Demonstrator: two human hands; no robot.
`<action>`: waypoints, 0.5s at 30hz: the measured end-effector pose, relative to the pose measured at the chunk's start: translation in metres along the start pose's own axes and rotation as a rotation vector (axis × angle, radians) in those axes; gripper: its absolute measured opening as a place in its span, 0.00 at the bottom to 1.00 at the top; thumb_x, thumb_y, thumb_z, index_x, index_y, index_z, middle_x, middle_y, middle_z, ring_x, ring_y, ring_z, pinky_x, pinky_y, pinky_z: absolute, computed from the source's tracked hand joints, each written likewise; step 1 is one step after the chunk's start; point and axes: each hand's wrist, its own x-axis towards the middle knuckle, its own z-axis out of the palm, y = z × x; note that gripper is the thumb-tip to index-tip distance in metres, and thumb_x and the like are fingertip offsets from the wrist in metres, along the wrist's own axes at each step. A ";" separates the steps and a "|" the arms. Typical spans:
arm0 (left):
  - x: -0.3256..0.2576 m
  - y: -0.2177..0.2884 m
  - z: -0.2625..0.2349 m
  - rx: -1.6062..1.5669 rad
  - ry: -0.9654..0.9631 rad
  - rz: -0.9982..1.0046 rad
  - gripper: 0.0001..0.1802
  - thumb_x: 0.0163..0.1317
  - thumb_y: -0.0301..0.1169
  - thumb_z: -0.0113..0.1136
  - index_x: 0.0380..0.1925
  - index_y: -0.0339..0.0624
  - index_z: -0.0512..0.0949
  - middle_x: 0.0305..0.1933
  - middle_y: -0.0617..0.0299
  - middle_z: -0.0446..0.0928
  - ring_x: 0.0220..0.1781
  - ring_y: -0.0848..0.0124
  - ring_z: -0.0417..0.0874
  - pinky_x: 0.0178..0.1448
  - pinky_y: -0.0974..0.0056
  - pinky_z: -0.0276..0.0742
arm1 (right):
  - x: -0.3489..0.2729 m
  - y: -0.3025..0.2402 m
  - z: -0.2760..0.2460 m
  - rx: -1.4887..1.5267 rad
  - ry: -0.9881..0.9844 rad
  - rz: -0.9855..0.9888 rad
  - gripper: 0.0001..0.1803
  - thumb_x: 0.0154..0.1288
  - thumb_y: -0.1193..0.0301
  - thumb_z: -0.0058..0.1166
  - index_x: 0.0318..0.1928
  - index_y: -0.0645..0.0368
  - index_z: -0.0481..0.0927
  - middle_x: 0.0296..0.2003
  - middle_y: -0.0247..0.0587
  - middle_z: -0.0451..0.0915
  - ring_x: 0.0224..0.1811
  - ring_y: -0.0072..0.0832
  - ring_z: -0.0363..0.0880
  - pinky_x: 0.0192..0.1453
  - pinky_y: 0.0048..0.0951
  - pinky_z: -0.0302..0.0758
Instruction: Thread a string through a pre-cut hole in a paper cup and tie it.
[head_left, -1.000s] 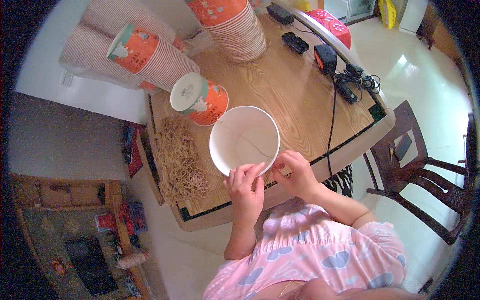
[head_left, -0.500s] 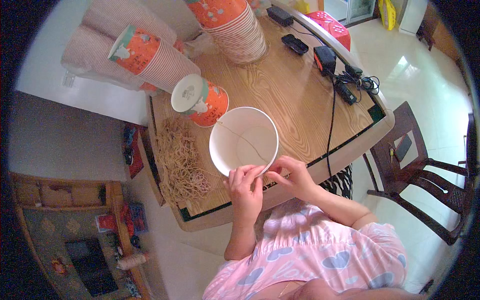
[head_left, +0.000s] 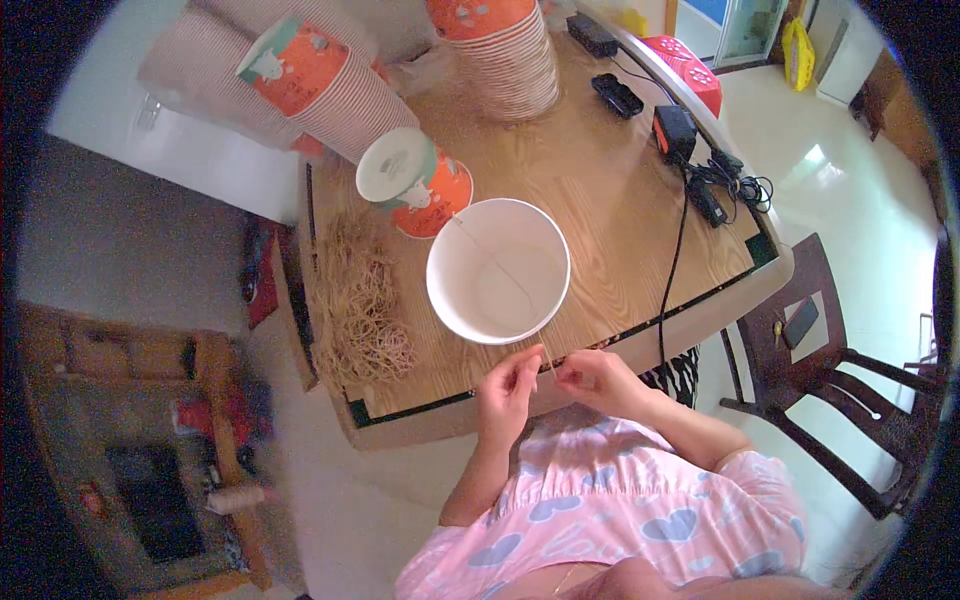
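Observation:
A paper bucket (head_left: pixel 498 315) with a white inside stands open side up near the table's front edge. A thin tan string (head_left: pixel 484 246) passes through its far left rim and hangs down the inside. My left hand (head_left: pixel 508 392) is just off the near rim, its thumb and fingers pinched together on string. Close beside it, my right hand (head_left: pixel 598 382) has curled fingers, also pinching; a short bit of string shows between the hands. Left of the bucket lies a loose heap of tan strings (head_left: pixel 365 310).
Behind the bucket stands an orange and green paper bucket (head_left: pixel 440 200), beside a leaning bucket stack (head_left: pixel 345 105). Another stack (head_left: pixel 510 75) is farther back. Black adapters and cables (head_left: pixel 700 175) lie along the right edge. A dark chair (head_left: pixel 800 330) is at the right.
Both hands have come off the bucket's near rim and moved slightly toward me. The bucket remains on the table; the view has shifted a little.

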 end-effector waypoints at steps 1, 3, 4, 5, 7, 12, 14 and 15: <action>0.003 0.002 0.001 -0.009 0.011 0.000 0.07 0.59 0.26 0.58 0.36 0.38 0.79 0.27 0.70 0.75 0.24 0.83 0.69 0.28 0.77 0.64 | -0.001 -0.001 0.001 -0.007 -0.012 -0.001 0.05 0.55 0.73 0.55 0.32 0.61 0.76 0.29 0.44 0.77 0.33 0.37 0.78 0.36 0.33 0.73; 0.010 0.006 0.005 -0.041 -0.076 -0.066 0.07 0.60 0.27 0.57 0.36 0.37 0.79 0.29 0.72 0.75 0.25 0.87 0.67 0.27 0.79 0.63 | -0.001 -0.003 -0.001 -0.057 -0.031 -0.025 0.05 0.55 0.73 0.55 0.32 0.60 0.76 0.29 0.44 0.77 0.33 0.40 0.77 0.38 0.34 0.73; 0.011 0.005 0.006 -0.050 -0.065 -0.062 0.07 0.60 0.27 0.57 0.36 0.37 0.79 0.29 0.72 0.75 0.25 0.87 0.67 0.27 0.79 0.63 | -0.001 -0.004 -0.002 -0.064 -0.044 -0.029 0.05 0.55 0.73 0.55 0.32 0.60 0.76 0.29 0.44 0.77 0.33 0.40 0.77 0.38 0.34 0.73; 0.011 0.005 0.006 -0.038 -0.063 -0.073 0.07 0.59 0.27 0.58 0.36 0.36 0.79 0.28 0.72 0.75 0.25 0.86 0.68 0.27 0.79 0.63 | -0.001 -0.007 -0.004 -0.090 -0.063 -0.013 0.05 0.56 0.73 0.55 0.33 0.60 0.76 0.30 0.44 0.77 0.34 0.39 0.77 0.39 0.34 0.73; 0.012 0.000 0.006 -0.033 -0.052 -0.083 0.06 0.59 0.27 0.58 0.35 0.36 0.79 0.27 0.72 0.75 0.24 0.86 0.68 0.27 0.79 0.63 | 0.000 -0.008 -0.008 -0.121 -0.091 0.000 0.06 0.56 0.73 0.55 0.34 0.60 0.76 0.30 0.44 0.77 0.34 0.38 0.77 0.39 0.34 0.73; 0.008 -0.013 0.001 0.228 -0.136 -0.031 0.05 0.56 0.26 0.60 0.33 0.39 0.80 0.30 0.67 0.80 0.32 0.79 0.77 0.38 0.72 0.73 | 0.016 -0.010 -0.013 0.103 0.177 0.043 0.10 0.57 0.72 0.57 0.39 0.63 0.77 0.33 0.41 0.77 0.38 0.29 0.76 0.42 0.28 0.72; 0.004 -0.021 0.001 0.285 -0.127 -0.022 0.05 0.56 0.26 0.60 0.33 0.39 0.80 0.30 0.67 0.80 0.32 0.79 0.77 0.39 0.72 0.73 | 0.023 -0.012 -0.009 0.041 0.176 -0.041 0.09 0.56 0.75 0.57 0.36 0.65 0.77 0.33 0.38 0.76 0.38 0.25 0.75 0.42 0.24 0.71; 0.003 -0.024 0.002 0.343 -0.119 -0.011 0.06 0.56 0.26 0.60 0.34 0.40 0.80 0.31 0.67 0.80 0.32 0.79 0.77 0.40 0.72 0.73 | 0.023 -0.011 -0.007 0.040 0.177 -0.041 0.09 0.56 0.75 0.57 0.36 0.65 0.77 0.33 0.38 0.76 0.38 0.25 0.75 0.42 0.24 0.71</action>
